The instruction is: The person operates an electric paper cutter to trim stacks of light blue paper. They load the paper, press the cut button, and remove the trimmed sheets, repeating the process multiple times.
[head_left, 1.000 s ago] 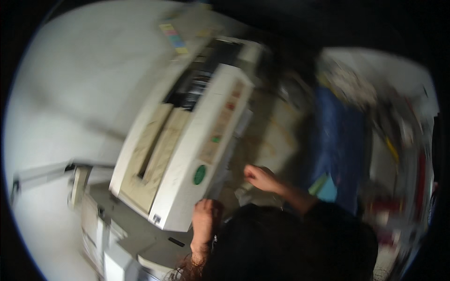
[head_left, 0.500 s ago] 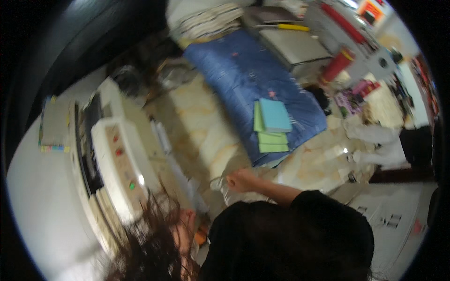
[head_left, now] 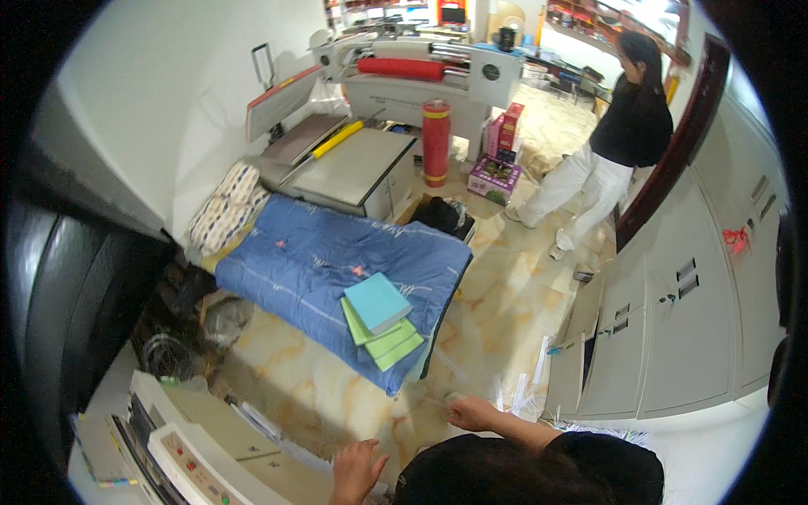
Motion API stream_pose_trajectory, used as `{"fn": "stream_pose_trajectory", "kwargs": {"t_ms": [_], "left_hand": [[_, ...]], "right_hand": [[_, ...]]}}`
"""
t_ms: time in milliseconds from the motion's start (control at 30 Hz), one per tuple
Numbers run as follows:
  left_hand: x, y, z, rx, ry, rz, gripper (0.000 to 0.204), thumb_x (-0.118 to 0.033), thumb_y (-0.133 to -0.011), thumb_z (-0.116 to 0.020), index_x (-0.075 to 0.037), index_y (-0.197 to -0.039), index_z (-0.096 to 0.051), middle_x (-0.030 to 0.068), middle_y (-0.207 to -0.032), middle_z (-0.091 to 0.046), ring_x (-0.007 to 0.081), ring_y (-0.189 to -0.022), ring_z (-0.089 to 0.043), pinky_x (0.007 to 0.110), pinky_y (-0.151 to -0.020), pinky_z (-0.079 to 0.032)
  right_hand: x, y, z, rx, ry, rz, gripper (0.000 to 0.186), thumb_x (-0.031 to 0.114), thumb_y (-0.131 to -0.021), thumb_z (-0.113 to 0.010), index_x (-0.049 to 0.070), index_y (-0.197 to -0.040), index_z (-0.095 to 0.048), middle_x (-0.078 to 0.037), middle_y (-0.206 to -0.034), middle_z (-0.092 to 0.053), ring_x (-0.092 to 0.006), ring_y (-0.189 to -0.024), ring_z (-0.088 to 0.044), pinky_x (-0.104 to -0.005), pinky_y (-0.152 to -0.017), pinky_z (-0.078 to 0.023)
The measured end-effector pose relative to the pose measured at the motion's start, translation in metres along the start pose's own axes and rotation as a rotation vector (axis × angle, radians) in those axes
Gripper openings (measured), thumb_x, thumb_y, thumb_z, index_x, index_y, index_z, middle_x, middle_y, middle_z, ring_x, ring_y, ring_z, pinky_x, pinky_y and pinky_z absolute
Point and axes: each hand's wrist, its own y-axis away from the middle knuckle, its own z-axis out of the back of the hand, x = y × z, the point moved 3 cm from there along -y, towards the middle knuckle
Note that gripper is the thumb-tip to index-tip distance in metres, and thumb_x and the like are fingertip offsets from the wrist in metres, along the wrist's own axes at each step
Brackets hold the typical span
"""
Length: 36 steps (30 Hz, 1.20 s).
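Note:
My left hand point(head_left: 358, 470) is raised near the cream machine point(head_left: 192, 459) with red and green buttons, its fingers stretched out and holding nothing. My right hand point(head_left: 471, 413) is closed in front of my black shirt, over the marbled floor. A small pale patch shows at its fingertips; whether it is held or lies behind them is unclear. Ahead of both hands lies a blue quilt point(head_left: 311, 244) on a low bed. On its near corner rest a light-blue stack of paper point(head_left: 377, 301) and light-green stacks point(head_left: 387, 341), partly overlapping.
Grey cabinets point(head_left: 686, 337) line the right side, one low door ajar. White paper strips point(head_left: 513, 396) litter the floor beside them. A person point(head_left: 627, 118) stands by the doorway. Farther off are a red roll point(head_left: 435, 143), a purple box point(head_left: 494, 179) and a roller machine point(head_left: 404, 84).
My view has swung up and to the right, bringing the cabinets and standing person into fuller sight. My left hand now shows clearly, fingers extended. My right hand stays closed.

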Motion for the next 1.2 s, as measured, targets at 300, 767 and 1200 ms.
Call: {"fn": "stream_pose_trajectory", "kwargs": {"t_ms": [300, 767, 1200], "left_hand": [[-0.122, -0.136, -0.007, 0.016, 0.022, -0.27, 0.043, -0.031, -0.082, -0.07, -0.007, -0.114, -0.058, 0.0134, -0.099, -0.063, 0.0331, -0.093, -0.06, 0.043, -0.079, -0.047], [-0.055, 0.113, -0.037, -0.559, -0.267, 0.611, 0.045, -0.022, -0.078, -0.07, -0.005, -0.118, -0.057, 0.0159, -0.112, -0.06, 0.0358, -0.107, -0.053, 0.046, -0.092, -0.041], [-0.201, 0.466, -0.143, -1.001, -0.207, 1.49, 0.039, -0.011, -0.076, -0.068, -0.001, -0.113, -0.056, 0.0155, -0.116, -0.057, 0.034, -0.114, -0.051, 0.044, -0.096, -0.042]], "right_hand": [[-0.109, 0.015, 0.058, -0.072, -0.103, -0.034, 0.022, 0.027, -0.082, -0.057, 0.007, -0.076, -0.052, -0.019, -0.072, -0.059, -0.0419, -0.071, -0.057, -0.0502, -0.061, -0.042], [-0.04, -0.018, 0.011, 0.191, -0.02, 0.282, 0.018, 0.023, -0.08, -0.06, 0.009, -0.073, -0.051, -0.016, -0.065, -0.055, -0.0385, -0.062, -0.055, -0.0475, -0.055, -0.041], [0.274, 0.152, -0.218, 0.991, -0.31, 1.028, 0.015, 0.004, -0.082, -0.065, 0.002, -0.096, -0.061, -0.01, -0.098, -0.062, -0.0211, -0.092, -0.061, -0.032, -0.08, -0.048]]}}
